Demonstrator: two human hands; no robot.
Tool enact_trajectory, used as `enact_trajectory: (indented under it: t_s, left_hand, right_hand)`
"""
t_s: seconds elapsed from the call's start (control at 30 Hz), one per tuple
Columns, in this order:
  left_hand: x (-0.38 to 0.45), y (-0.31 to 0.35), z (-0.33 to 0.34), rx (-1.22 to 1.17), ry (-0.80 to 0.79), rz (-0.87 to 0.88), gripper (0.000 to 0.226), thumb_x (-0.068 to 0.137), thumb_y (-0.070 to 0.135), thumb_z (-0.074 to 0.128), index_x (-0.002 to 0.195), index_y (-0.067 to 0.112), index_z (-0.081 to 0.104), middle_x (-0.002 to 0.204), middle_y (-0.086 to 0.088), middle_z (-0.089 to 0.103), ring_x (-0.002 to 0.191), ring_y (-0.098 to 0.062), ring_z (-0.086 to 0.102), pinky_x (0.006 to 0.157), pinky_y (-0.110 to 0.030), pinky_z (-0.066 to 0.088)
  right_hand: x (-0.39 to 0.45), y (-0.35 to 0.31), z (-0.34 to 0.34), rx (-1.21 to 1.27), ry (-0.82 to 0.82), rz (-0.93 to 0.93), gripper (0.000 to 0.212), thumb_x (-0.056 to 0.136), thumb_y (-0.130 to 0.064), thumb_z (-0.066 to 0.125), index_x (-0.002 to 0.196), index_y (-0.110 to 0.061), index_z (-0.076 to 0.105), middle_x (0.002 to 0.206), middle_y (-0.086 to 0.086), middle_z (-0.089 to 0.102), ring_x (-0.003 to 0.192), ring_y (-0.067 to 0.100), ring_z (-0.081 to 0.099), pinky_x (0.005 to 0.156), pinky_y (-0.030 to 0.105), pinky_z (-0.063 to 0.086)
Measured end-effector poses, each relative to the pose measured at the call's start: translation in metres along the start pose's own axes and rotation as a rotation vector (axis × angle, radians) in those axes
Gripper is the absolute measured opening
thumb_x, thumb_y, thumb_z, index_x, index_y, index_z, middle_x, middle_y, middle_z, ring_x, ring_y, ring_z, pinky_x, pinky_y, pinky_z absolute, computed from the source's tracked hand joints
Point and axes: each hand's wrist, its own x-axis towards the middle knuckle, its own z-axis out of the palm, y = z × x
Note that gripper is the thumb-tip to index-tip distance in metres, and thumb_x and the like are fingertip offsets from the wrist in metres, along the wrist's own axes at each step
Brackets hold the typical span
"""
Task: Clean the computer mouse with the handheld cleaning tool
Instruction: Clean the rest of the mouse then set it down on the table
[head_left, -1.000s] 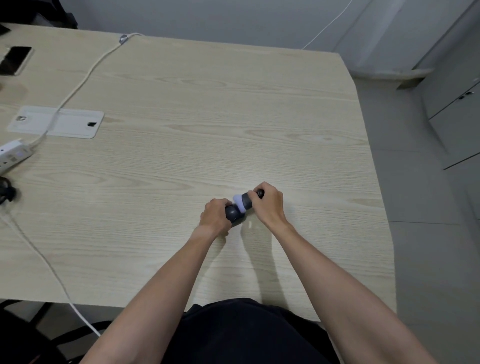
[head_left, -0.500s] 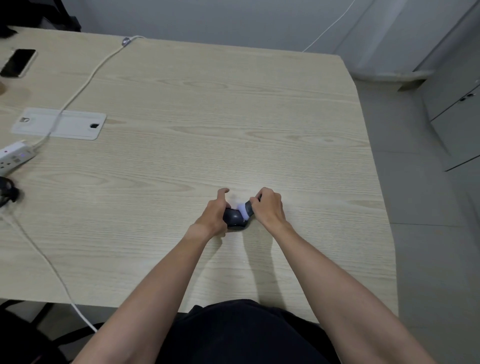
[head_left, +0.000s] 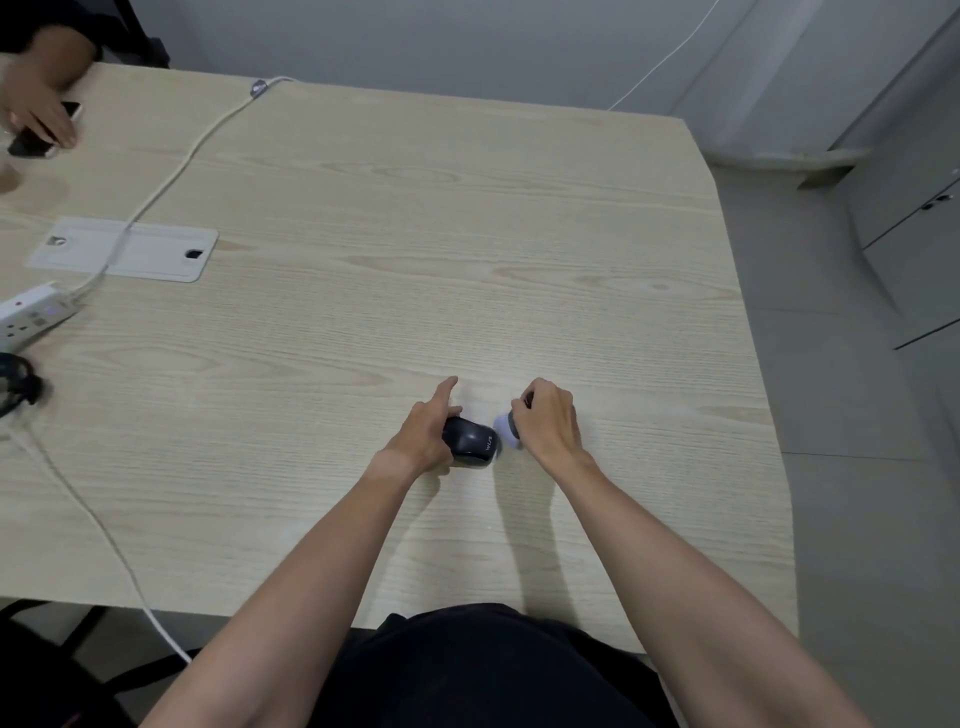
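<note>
A: Where is the computer mouse (head_left: 471, 440) right now?

B: On the pale wood desk (head_left: 415, 260), near the front edge and a little right of centre. It is dark, with small light lettering on its right end.

A: Who has hold of it?

B: The left hand (head_left: 427, 432) grips its left side. The thumb and lower fingers wrap against the body, while the index finger is stretched out straight, pointing away across the desk and touching nothing.

A: And the handheld cleaning tool (head_left: 506, 429)?

B: In the right hand (head_left: 549, 422), whose fingers are curled tight around the dark handle. Its pale rounded head sticks out to the left and sits just beside the right end of the mouse; whether the two touch, I cannot tell.

A: Anything else on the desk?

B: A white power strip (head_left: 32, 314) at the left edge, with a white cable (head_left: 182, 156) running to the far side over a flat grey cover plate (head_left: 156, 254). In the far left corner another person's hand (head_left: 36, 111) rests on a phone (head_left: 26, 145)
</note>
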Motion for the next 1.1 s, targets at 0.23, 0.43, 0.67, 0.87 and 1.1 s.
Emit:
enact_trajectory:
  t_s: [0.23,0.43,0.67,0.87,1.1]
  left_hand:
    - [-0.002,0.000,-0.005,0.024,0.123,-0.073,0.038,0.055,-0.005,0.086,0.076,0.019,0.064,0.089,0.002,0.058,0.083,-0.012,0.060,0.052,-0.007,0.041]
    - [-0.002,0.001,-0.008,0.047,0.119,-0.056,0.056,0.054,0.001,0.090,0.106,0.001,0.070,0.096,-0.006,0.065,0.088,-0.017,0.057,0.075,-0.024,0.047]
    - [0.000,0.002,-0.012,0.069,0.105,-0.044,0.054,0.052,-0.001,0.089,0.103,0.004,0.072,0.098,-0.008,0.070,0.098,-0.025,0.065,0.074,-0.027,0.048]
    - [0.002,-0.002,-0.012,0.063,0.089,-0.030,0.076,0.052,-0.003,0.090,0.124,0.002,0.064,0.117,-0.013,0.066,0.111,-0.027,0.061,0.087,-0.027,0.049]
    - [0.000,-0.002,-0.019,0.042,0.033,-0.002,0.058,0.054,-0.011,0.084,0.106,0.010,0.073,0.101,-0.006,0.070,0.096,-0.021,0.064,0.066,-0.016,0.046]
  right_hand:
    - [0.000,-0.031,0.008,0.301,-0.178,-0.020,0.016,0.089,-0.021,0.067,0.088,-0.005,0.070,0.084,0.001,0.067,0.074,0.011,0.059,0.057,0.016,0.040]
    - [-0.002,-0.030,0.008,0.032,-0.061,-0.082,0.017,0.094,-0.014,0.055,0.082,-0.002,0.057,0.085,0.010,0.063,0.075,0.026,0.060,0.061,0.038,0.049]
    - [0.000,-0.035,0.008,0.174,-0.127,-0.065,0.020,0.089,-0.017,0.063,0.073,-0.005,0.059,0.074,0.003,0.061,0.068,0.016,0.056,0.054,0.024,0.041]
    - [0.006,-0.021,-0.002,0.001,-0.019,-0.021,0.019,0.093,-0.010,0.058,0.076,0.000,0.055,0.074,0.006,0.056,0.065,0.022,0.054,0.057,0.034,0.045]
    - [0.004,-0.035,0.005,0.274,-0.107,0.068,0.022,0.084,-0.013,0.068,0.074,0.006,0.066,0.068,0.005,0.061,0.057,0.009,0.051,0.045,0.014,0.037]
